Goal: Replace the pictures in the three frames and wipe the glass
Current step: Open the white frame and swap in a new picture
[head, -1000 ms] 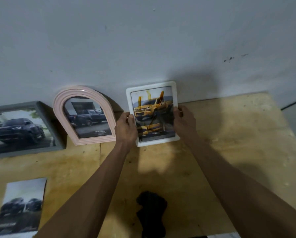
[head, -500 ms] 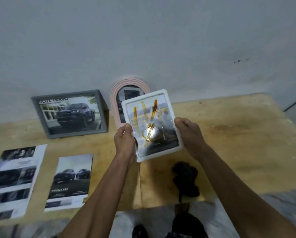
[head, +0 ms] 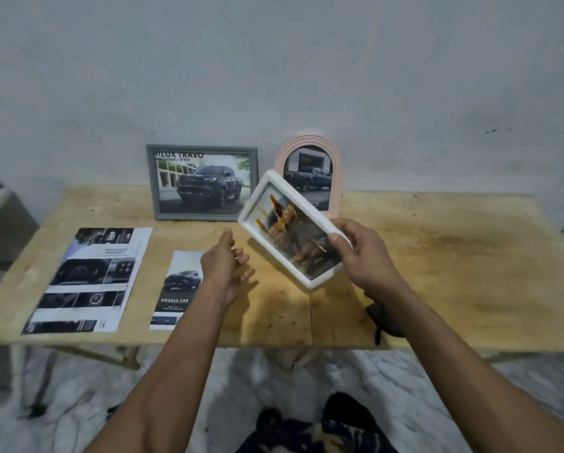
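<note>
Right hand (head: 367,256) pinches the white frame (head: 290,230) tilted above the table (head: 437,256), likely for turning it over; left hand (head: 226,266) hangs open, empty.

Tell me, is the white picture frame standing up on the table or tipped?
Tipped. The white frame is held in the air at a slant by the right hand, which grips its edge; the left hand is off it.

Bare plywood table (head: 454,256) lies right of my right hand (head: 364,256). To the left, two printed sheets (head: 87,279) cover the surface. Grey frame (head: 202,183) and pink arched frame (head: 308,168) block the wall side.
</note>
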The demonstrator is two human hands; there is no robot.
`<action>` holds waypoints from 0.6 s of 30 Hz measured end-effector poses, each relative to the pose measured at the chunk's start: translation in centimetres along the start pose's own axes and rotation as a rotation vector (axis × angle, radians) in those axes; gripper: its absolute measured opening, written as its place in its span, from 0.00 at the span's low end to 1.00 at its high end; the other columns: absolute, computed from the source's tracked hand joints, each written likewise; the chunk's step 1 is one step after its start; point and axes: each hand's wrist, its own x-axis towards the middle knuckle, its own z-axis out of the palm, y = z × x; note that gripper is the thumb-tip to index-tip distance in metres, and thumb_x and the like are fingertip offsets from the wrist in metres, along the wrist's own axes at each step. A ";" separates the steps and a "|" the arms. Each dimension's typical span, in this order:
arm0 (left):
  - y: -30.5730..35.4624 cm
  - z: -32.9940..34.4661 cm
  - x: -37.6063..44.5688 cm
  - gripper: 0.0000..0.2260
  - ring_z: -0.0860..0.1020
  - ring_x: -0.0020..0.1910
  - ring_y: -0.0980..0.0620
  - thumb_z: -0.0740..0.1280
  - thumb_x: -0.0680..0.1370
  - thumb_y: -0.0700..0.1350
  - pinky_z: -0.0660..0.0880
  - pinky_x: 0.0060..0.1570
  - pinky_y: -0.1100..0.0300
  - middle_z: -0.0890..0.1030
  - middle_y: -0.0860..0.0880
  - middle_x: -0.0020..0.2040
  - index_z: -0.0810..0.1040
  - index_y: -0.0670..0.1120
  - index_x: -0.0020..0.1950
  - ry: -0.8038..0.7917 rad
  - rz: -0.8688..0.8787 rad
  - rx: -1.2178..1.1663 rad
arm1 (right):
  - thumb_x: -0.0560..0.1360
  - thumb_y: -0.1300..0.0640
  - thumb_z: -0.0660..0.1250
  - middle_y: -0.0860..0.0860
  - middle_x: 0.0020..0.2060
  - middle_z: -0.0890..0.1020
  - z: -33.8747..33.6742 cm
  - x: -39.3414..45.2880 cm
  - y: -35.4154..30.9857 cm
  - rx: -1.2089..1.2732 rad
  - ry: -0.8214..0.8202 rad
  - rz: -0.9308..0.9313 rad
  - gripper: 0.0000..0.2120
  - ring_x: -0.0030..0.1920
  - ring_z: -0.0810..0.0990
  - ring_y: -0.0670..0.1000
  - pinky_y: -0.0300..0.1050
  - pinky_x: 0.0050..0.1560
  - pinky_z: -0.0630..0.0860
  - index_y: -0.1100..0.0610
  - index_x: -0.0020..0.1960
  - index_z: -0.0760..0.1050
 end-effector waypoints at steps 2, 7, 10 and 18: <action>1.3 -1.2 0.3 0.19 0.78 0.40 0.49 0.66 0.79 0.61 0.78 0.36 0.55 0.77 0.48 0.39 0.77 0.45 0.52 -0.082 -0.047 0.024 | 0.81 0.56 0.62 0.46 0.49 0.83 0.1 -0.9 -0.4 -0.111 -0.021 -0.096 0.11 0.45 0.80 0.43 0.33 0.42 0.75 0.49 0.61 0.78; 2.7 -2.5 1.0 0.19 0.80 0.35 0.52 0.74 0.73 0.61 0.81 0.36 0.56 0.77 0.49 0.32 0.79 0.45 0.45 -0.168 -0.123 0.199 | 0.80 0.61 0.61 0.50 0.52 0.84 1.1 -3.2 0.4 -0.255 -0.057 -0.339 0.13 0.51 0.77 0.47 0.41 0.47 0.72 0.54 0.61 0.80; 2.1 -3.0 1.7 0.10 0.75 0.29 0.55 0.75 0.75 0.49 0.78 0.27 0.63 0.75 0.48 0.34 0.79 0.43 0.47 -0.212 -0.215 0.316 | 0.78 0.63 0.63 0.53 0.51 0.84 1.7 -4.3 2.0 -0.299 -0.048 -0.454 0.11 0.52 0.77 0.49 0.44 0.51 0.72 0.58 0.58 0.81; -3.5 -4.4 3.1 0.03 0.72 0.32 0.49 0.72 0.75 0.36 0.70 0.25 0.60 0.76 0.39 0.42 0.80 0.38 0.43 -0.158 -0.142 0.457 | 0.79 0.58 0.67 0.49 0.54 0.78 2.4 -5.9 6.6 0.443 0.072 0.638 0.22 0.51 0.79 0.51 0.45 0.47 0.79 0.59 0.71 0.68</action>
